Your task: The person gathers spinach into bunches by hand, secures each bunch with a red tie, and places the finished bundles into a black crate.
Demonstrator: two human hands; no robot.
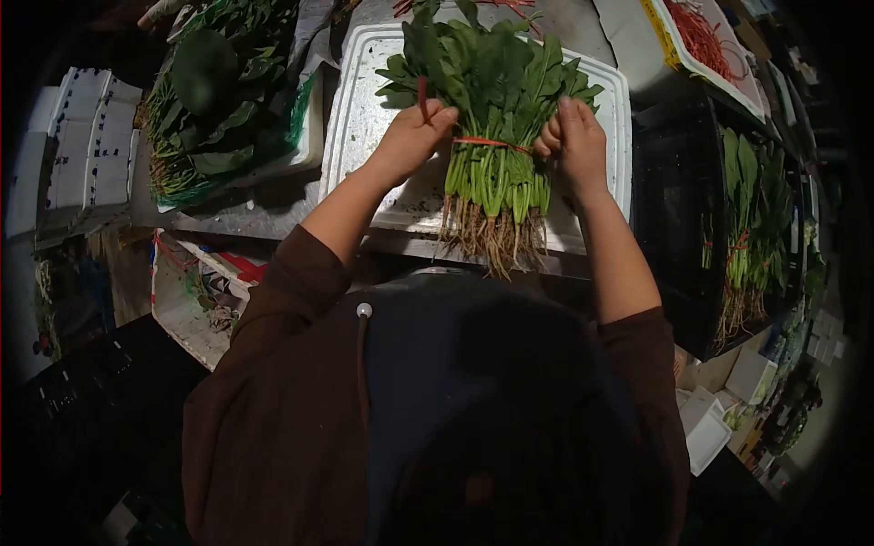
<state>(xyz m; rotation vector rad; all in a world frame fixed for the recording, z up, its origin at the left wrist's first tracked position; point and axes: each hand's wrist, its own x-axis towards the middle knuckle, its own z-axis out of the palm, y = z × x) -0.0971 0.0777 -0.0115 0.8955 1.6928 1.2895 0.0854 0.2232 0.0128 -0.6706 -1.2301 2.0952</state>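
A bunch of spinach with long roots lies on the white foam lid, leaves away from me and roots over the near edge. A red tie runs across its stems. My left hand is closed on one end of the tie, at the left of the bunch, and a red tail sticks up above the fingers. At the right of the bunch, my right hand is closed with curled fingers where the tie's other end leads. The part of the tie inside each fist is hidden.
Loose leafy greens are piled at the left on green plastic. A black crate on the right holds a tied bunch. Red ties fill a box at the upper right. Stacked white boxes stand far left.
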